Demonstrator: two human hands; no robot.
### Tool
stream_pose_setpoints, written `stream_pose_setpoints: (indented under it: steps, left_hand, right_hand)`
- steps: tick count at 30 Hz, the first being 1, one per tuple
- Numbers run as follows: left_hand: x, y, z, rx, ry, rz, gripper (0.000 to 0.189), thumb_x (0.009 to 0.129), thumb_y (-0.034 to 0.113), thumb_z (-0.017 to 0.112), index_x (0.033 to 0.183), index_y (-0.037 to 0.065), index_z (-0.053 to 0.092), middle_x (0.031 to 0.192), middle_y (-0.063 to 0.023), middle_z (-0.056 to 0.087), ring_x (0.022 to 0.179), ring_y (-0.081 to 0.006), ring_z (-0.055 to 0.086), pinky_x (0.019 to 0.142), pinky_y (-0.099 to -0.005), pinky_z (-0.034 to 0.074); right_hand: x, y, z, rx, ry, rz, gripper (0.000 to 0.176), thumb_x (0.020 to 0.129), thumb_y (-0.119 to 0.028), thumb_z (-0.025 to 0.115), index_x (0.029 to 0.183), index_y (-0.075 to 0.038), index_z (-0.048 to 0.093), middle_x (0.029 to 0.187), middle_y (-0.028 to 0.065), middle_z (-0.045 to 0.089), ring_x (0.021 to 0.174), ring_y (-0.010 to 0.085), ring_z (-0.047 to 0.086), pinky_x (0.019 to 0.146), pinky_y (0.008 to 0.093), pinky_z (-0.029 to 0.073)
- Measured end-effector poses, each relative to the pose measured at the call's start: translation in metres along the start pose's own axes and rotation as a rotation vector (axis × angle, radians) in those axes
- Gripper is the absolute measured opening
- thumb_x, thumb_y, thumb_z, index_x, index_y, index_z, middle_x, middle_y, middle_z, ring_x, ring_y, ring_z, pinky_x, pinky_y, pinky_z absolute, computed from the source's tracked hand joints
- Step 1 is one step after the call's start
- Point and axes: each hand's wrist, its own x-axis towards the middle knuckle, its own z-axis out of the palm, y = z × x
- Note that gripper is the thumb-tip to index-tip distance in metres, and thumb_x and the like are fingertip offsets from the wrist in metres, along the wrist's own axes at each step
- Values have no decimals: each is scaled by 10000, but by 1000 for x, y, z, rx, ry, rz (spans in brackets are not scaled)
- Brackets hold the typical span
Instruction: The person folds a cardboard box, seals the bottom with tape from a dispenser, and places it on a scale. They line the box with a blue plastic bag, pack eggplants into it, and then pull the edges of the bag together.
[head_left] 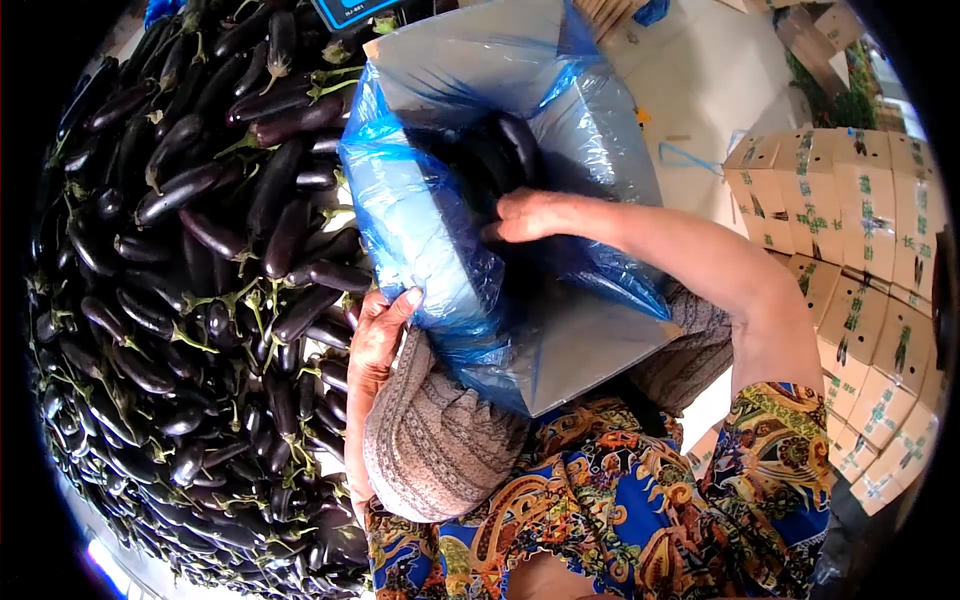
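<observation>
An open cardboard box [600, 350] lined with a blue plastic bag [425, 240] rests at my lap. Dark eggplants [515, 145] lie inside it. My right hand [522, 215] reaches into the box beside the eggplants, its fingers curled inward; what they hold, if anything, is hidden. At the box's left side my left hand [382, 325] has its thumb on the blue plastic at the outer edge, with the fingers bent beneath.
A large pile of eggplants [180, 330] fills the left side. Stacked printed cartons [840, 200] stand at the right. A blue device [350, 10] is at the top edge, and a blue strap [690, 157] lies near the cartons.
</observation>
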Motion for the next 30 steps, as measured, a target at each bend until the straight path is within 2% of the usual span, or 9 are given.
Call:
stream_pose_setpoints:
  steps: [2, 4, 6, 10, 12, 16, 22, 27, 30]
  left_hand:
    - [-1, -2, 2, -63, 2, 24, 270, 838, 68, 702, 1098, 4, 663, 1041, -70, 689, 947, -189, 634, 889, -335, 473]
    - [-5, 0, 3, -102, 35, 17, 298, 831, 51, 698, 1119, -4, 648, 1044, -84, 689, 965, -208, 637, 890, -359, 485]
    - [-9, 7, -1, -33, 23, -72, 331, 820, 143, 719, 1112, 2, 652, 1007, -82, 694, 908, -205, 647, 809, -336, 510]
    - [-3, -26, -43, 534, 217, -120, 519, 796, 380, 744, 1128, -8, 651, 1105, -104, 659, 1072, -197, 574, 950, -310, 400]
    - [-18, -3, -25, 188, -127, -101, 496, 802, 332, 750, 1151, -7, 649, 1250, -148, 582, 1170, -216, 520, 983, -334, 388]
    - [-25, 1, -29, 450, -260, -101, 325, 825, 236, 746, 1057, 13, 701, 1031, -62, 691, 962, -146, 604, 911, -293, 437]
    - [-45, -80, -89, 171, 355, 339, 260, 936, 242, 599, 1053, 10, 612, 925, -49, 652, 951, -146, 602, 868, -284, 465]
    - [-98, -183, -177, 235, 970, 396, 150, 901, 94, 584, 1021, 9, 613, 851, -21, 633, 755, -91, 537, 685, -238, 449]
    - [-125, -230, -226, 514, 1272, 271, 217, 847, 74, 616, 1052, 3, 600, 950, -104, 621, 851, -200, 577, 784, -308, 466]
  right_hand:
    - [87, 64, 100, 20, 177, -363, 484, 917, -417, 481, 1137, -18, 645, 1126, 203, 653, 1154, 347, 563, 1035, 412, 399]
    - [25, 17, 68, 82, 187, -157, 332, 945, -302, 454, 998, -57, 672, 983, 176, 664, 982, 321, 597, 881, 415, 461]
    - [58, 38, 95, 133, 68, 44, 644, 897, -433, 546, 1276, 81, 461, 1131, 283, 615, 1012, 382, 607, 866, 468, 476]
    - [97, 57, 127, 202, 95, -300, 471, 972, -334, 455, 1334, -38, 515, 1319, 173, 552, 1185, 289, 522, 1014, 409, 408]
    - [75, 50, 118, 136, 126, -201, 411, 985, -280, 440, 1307, -48, 546, 1322, 163, 547, 1195, 281, 517, 1024, 387, 403]
    - [61, 70, 113, 152, 131, -134, 421, 985, -278, 448, 1329, -47, 519, 1352, 159, 516, 1223, 283, 489, 1042, 381, 379]
    - [64, 89, 119, 261, 126, -106, 443, 985, -275, 460, 1363, -45, 477, 1396, 154, 469, 1266, 285, 447, 1070, 370, 343]
    - [65, 111, 126, 410, 95, -105, 468, 984, -273, 470, 1391, -43, 443, 1433, 150, 430, 1301, 288, 412, 1093, 362, 312]
    - [71, 136, 132, 567, 49, -185, 485, 984, -271, 476, 1408, -42, 422, 1455, 148, 406, 1323, 289, 391, 1107, 356, 294]
